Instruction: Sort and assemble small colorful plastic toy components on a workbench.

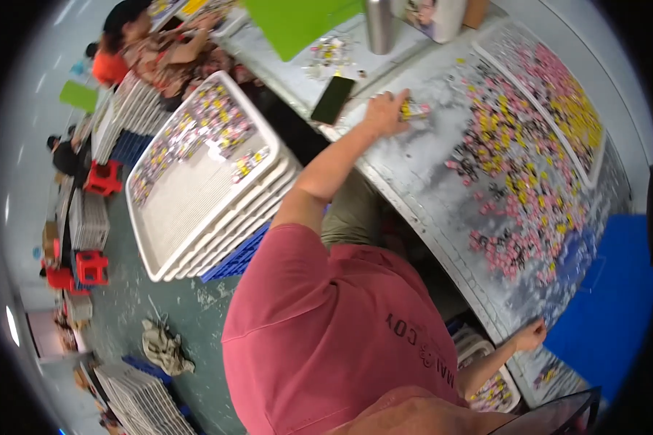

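My left hand (386, 114) is at the table's near edge, its fingers curled against a small cluster of pink, yellow and white pieces (415, 109). How many of them it grips, I cannot tell. To the right, my right hand (530, 338) is closed in a pinch above the table edge; anything between its fingertips is too small to make out. Beyond both hands spreads a large loose heap of small pink, yellow, black and white pieces (519, 156) on the grey table (413, 163). A dark phone (333, 100) lies next to my left hand.
A stack of white trays (196, 210), the top one partly filled with pieces, stands to my left. A metal flask (378, 27) and green mat (290, 22) are farther along the table. A blue board (602, 304) lies right. Another person (159, 58) sits at far left.
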`<state>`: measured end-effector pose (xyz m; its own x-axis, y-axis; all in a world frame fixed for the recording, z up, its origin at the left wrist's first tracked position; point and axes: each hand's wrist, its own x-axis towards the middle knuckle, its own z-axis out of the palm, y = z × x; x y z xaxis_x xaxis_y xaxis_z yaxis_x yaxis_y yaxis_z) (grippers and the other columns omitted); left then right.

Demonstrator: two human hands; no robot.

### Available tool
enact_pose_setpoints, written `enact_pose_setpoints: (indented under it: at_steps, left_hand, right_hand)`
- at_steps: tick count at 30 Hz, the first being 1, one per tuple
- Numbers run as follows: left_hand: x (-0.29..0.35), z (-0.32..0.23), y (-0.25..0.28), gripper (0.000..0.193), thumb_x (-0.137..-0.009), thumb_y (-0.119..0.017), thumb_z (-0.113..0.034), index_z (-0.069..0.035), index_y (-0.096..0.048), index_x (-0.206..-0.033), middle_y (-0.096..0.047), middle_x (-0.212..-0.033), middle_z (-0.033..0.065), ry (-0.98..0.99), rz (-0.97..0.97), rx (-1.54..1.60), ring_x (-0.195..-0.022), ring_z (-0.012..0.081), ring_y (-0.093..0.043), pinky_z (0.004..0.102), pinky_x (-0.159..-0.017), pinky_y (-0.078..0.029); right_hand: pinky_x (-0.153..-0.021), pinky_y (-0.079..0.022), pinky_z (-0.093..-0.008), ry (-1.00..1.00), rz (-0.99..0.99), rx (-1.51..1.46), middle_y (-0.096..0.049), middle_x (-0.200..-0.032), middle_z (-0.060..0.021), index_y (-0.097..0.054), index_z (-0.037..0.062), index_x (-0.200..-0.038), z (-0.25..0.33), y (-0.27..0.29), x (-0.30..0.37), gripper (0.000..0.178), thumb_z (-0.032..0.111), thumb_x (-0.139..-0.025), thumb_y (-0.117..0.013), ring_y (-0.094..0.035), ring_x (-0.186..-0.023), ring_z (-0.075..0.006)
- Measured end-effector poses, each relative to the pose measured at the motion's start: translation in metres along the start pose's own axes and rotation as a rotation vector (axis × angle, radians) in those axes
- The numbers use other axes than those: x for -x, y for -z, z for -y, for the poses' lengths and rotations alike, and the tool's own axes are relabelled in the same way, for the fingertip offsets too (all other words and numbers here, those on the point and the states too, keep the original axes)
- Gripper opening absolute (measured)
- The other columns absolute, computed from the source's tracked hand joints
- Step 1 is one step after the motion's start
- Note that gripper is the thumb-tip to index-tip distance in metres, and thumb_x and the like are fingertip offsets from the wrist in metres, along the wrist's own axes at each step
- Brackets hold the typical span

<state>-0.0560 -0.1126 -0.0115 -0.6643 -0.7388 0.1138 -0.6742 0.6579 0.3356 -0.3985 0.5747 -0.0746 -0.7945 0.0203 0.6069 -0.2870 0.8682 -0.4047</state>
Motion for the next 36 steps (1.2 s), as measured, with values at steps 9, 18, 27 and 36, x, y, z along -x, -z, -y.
enact_pose_setpoints:
  at_steps: [9,18,27,36]
  left_hand:
    - [0.001,0.014,0.003,0.093,-0.070,-0.080,-0.030,-0.017,-0.042,-0.154,-0.056,-0.121,0.0282,-0.021,0.007,0.123,-0.113,0.0458,-0.058,0.0507,-0.101,-0.050]
    - [0.068,0.007,0.054,0.086,-0.069,-0.078,-0.021,-0.005,-0.048,-0.149,-0.055,-0.109,0.0249,-0.092,-0.196,0.347,-0.104,0.0417,-0.057,0.0468,-0.093,-0.050]
    - [0.219,0.075,0.174,0.081,-0.075,-0.076,-0.012,-0.008,-0.048,-0.150,-0.055,-0.117,0.0220,0.146,-0.336,0.166,-0.104,0.0381,-0.060,0.0420,-0.091,-0.053]
    - [0.318,0.146,0.190,0.084,-0.074,-0.076,-0.017,-0.011,-0.047,-0.152,-0.056,-0.118,0.0216,0.413,-0.291,0.122,-0.104,0.0374,-0.061,0.0433,-0.093,-0.053]
  right_hand:
    - [-0.077,-0.054,-0.0415,-0.087,0.075,-0.031,-0.074,-0.096,-0.0158,-0.077,0.0006,-0.097,0.030,0.001,0.003,0.039,0.040,-0.096,-0.073,-0.069,-0.084,-0.0313]
    - [-0.081,-0.055,-0.0437,0.133,0.053,0.062,-0.075,-0.100,-0.0106,-0.079,0.0072,-0.107,0.024,0.004,-0.004,0.037,0.042,-0.095,-0.073,-0.069,-0.095,-0.0310]
    - [-0.094,-0.051,-0.0374,0.376,0.375,-0.618,-0.069,-0.118,-0.0171,-0.067,-0.0045,-0.126,0.300,-0.026,0.021,0.035,0.016,-0.098,-0.072,-0.064,-0.104,-0.0249]
    - [-0.096,-0.051,-0.0399,1.242,1.192,-1.370,-0.067,-0.121,-0.0174,-0.065,0.0012,-0.127,0.650,0.047,0.231,0.047,0.013,-0.084,-0.081,-0.065,-0.109,-0.0344]
